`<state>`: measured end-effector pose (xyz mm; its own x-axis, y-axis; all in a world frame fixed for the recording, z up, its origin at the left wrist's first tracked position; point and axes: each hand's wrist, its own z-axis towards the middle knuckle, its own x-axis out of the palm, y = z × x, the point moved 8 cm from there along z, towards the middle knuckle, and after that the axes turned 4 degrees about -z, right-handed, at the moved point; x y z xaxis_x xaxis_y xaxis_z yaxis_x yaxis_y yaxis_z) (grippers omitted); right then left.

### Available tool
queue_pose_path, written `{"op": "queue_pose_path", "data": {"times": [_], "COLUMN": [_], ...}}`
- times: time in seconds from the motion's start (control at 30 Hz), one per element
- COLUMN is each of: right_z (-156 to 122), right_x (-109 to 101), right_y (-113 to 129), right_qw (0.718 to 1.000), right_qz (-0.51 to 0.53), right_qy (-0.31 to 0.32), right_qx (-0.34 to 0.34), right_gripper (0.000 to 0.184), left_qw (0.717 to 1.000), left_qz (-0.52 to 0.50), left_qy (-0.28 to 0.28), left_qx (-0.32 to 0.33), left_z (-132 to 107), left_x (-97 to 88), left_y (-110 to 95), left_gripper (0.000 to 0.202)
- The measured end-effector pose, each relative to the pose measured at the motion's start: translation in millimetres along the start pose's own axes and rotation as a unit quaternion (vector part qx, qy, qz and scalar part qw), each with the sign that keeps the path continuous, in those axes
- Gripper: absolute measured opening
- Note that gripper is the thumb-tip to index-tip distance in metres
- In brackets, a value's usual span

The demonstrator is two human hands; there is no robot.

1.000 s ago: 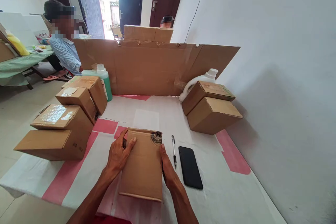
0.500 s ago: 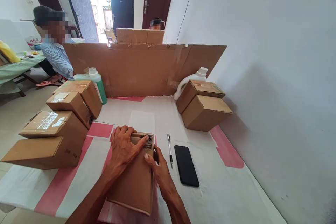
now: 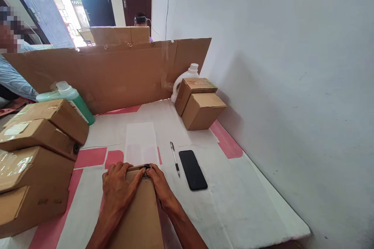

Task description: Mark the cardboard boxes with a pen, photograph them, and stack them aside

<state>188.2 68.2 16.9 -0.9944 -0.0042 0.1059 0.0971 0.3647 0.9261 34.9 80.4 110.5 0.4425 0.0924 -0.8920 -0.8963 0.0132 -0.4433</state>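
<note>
Cardboard box point(image 3: 140, 214) held down at far edge by left hand point(image 3: 118, 188), flat, and right hand point(image 3: 162, 190), fingertips pressing; open tablecloth point(image 3: 163, 118) beyond; pen point(image 3: 175, 159), phone point(image 3: 193, 170) just right; stacked boxes point(image 3: 37, 140), labels unreadable.

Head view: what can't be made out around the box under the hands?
- Cardboard box: its near end is cut off by the bottom edge. The left hand and right hand cover its far end, so their grip is unclear.
- Dark mark at the box's far edge: too small to identify and half covered by fingertips.
- White jug: mostly hidden behind two boxes.
- Box pile: cut off by the left edge.
</note>
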Motion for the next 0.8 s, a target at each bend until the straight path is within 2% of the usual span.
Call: {"op": "queue_pose_path", "data": {"times": [0.1,0.23,0.3,0.37,0.43,0.47,0.53,0.6,0.67,0.8], "right_z": [-4,-7,-2,8,20,26,37,45,48,40], "right_x": [-3,-38,-63,-85,-100,-105,-110,-115,-120,-120], "right_y": [2,13,17,19,20,19,18,15,13,16], "right_qw": [0.999,0.986,0.949,0.886,0.841,0.836,0.835,0.841,0.859,0.915], "right_qz": [-0.029,-0.145,-0.292,-0.437,-0.510,-0.518,-0.518,-0.508,-0.481,-0.385], "right_qy": [0.018,-0.053,-0.109,-0.153,-0.176,-0.178,-0.181,-0.181,-0.168,-0.120], "right_qx": [-0.019,-0.061,-0.051,-0.010,0.025,0.034,0.044,0.047,0.039,0.005], "right_gripper": [0.044,0.051,0.047,0.034,0.021,0.017,0.010,0.005,0.013,0.031], "left_qw": [0.999,0.999,0.999,1.000,1.000,0.999,0.997,0.994,0.991,0.988], "left_qz": [0.000,0.002,0.005,0.002,-0.016,-0.028,-0.053,-0.067,-0.073,-0.089], "left_qy": [0.035,0.031,0.029,0.025,0.014,0.009,0.020,0.050,0.079,0.105], "left_qx": [-0.021,-0.022,-0.020,-0.018,0.004,0.020,0.052,0.072,0.081,0.073], "left_z": [5,9,8,5,2,1,-2,-5,-7,-8], "left_x": [13.7,19.1,20.9,22.7,22.9,22.5,22.1,21.0,18.1,14.6], "left_y": [3,2,2,2,2,1,-1,-2,-4,-7], "left_gripper": [0.046,0.047,0.047,0.046,0.043,0.044,0.054,0.072,0.085,0.076]}}
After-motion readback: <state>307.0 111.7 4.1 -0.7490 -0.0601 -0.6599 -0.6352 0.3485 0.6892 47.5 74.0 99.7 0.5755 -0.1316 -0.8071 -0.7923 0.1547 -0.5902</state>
